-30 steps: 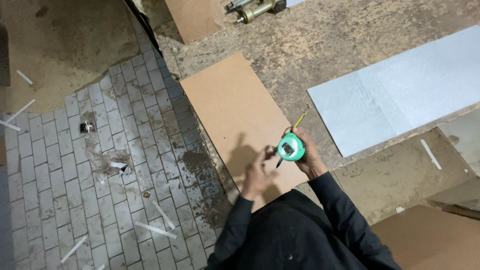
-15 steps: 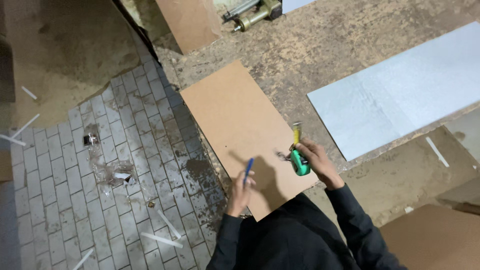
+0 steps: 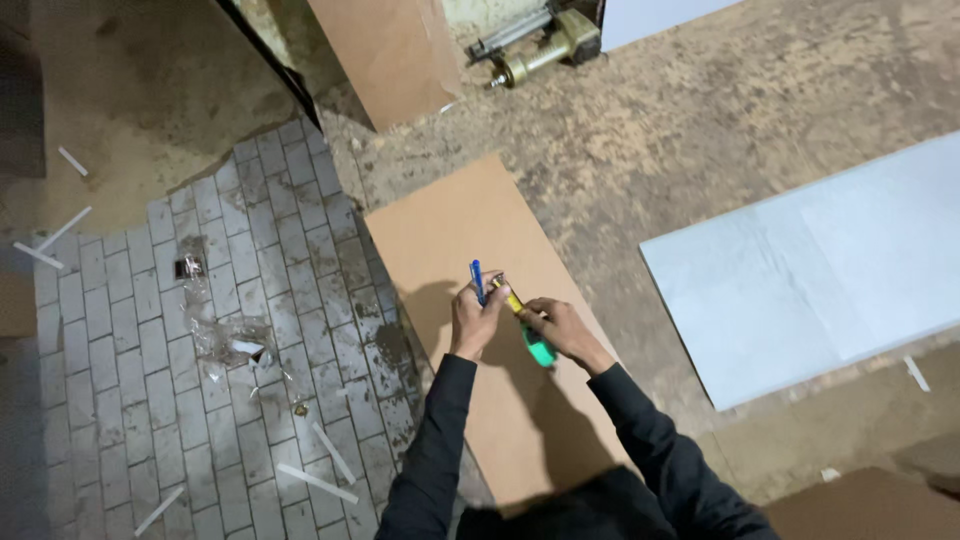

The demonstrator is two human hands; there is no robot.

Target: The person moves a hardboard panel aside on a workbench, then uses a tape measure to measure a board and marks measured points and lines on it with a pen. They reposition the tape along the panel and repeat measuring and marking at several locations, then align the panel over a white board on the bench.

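Hands have come together over the brown board (image 3: 440, 235).
Left hand (image 3: 473, 318) is gripping a blue pen (image 3: 477, 279) pointing to 12 o'clock; right hand (image 3: 556, 327) is clasping a green tape measure (image 3: 538, 348).

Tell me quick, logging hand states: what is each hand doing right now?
Left hand: closed on a blue pen.
Right hand: closed on a green tape measure, yellow tape drawn out.

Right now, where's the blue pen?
Head view, centre frame: the blue pen stands upright in the left hand, over the brown board, just left of the right hand gripping the green tape measure.
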